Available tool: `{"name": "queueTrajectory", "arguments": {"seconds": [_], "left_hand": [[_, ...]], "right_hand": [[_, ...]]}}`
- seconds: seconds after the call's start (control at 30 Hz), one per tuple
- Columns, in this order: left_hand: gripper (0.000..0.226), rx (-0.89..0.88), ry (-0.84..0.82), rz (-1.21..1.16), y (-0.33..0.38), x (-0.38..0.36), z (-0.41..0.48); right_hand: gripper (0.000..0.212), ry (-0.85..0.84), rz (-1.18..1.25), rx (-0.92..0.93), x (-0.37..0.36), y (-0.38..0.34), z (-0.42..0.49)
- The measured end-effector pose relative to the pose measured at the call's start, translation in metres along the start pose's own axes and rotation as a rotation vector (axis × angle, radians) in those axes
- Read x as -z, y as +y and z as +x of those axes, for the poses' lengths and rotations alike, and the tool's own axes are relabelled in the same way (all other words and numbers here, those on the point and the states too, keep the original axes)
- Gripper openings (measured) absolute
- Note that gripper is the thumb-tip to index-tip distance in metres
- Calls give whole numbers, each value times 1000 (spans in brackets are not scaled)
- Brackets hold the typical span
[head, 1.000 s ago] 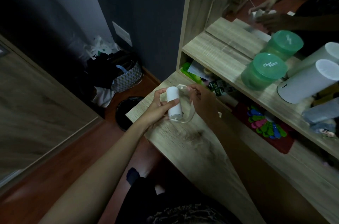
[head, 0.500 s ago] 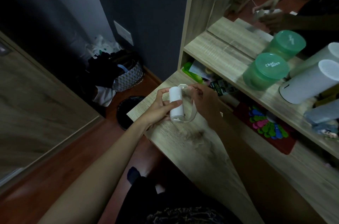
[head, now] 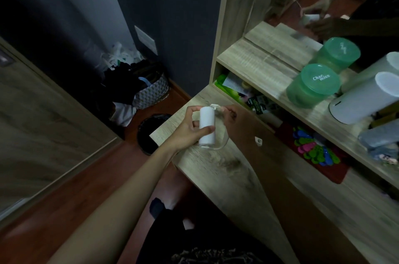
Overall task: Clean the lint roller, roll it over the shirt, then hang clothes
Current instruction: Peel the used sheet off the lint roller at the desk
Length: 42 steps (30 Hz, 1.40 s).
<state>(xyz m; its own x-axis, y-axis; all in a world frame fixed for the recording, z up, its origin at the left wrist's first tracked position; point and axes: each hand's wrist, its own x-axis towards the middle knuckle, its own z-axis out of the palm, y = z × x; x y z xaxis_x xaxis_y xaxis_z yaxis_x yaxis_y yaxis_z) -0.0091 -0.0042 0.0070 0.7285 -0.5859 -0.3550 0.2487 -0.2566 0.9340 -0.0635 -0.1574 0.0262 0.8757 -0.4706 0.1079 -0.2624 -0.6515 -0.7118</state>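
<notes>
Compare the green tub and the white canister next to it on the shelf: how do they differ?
The green tub is see-through, while the white canister is opaque. The green tub is squat and wide, and the white canister is taller and slimmer. The green tub's lid carries white lettering, whereas the white canister's top is plain. Both are round and stand side by side on the wooden shelf.
</notes>
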Motion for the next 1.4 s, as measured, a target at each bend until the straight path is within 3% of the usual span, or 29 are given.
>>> {"name": "queueTrajectory", "arguments": {"seconds": [0.47, 0.7, 0.83, 1.17, 1.4], "left_hand": [[60, -39, -68, 159, 4, 9, -3], [65, -136, -3, 160, -1, 2, -9], [68, -168, 66, 200, -6, 3, -11], [63, -207, 5, 317, -6, 12, -16], [65, -219, -9, 379, -10, 11, -19]], "right_hand": [[18, 86, 17, -1, -19, 5, -4], [21, 158, 30, 101, -17, 9, -3], [21, 61, 56, 220, -5, 4, 1], [27, -80, 193, 109, -9, 1, -5], [36, -77, 272, 87, -11, 5, -10]]}}
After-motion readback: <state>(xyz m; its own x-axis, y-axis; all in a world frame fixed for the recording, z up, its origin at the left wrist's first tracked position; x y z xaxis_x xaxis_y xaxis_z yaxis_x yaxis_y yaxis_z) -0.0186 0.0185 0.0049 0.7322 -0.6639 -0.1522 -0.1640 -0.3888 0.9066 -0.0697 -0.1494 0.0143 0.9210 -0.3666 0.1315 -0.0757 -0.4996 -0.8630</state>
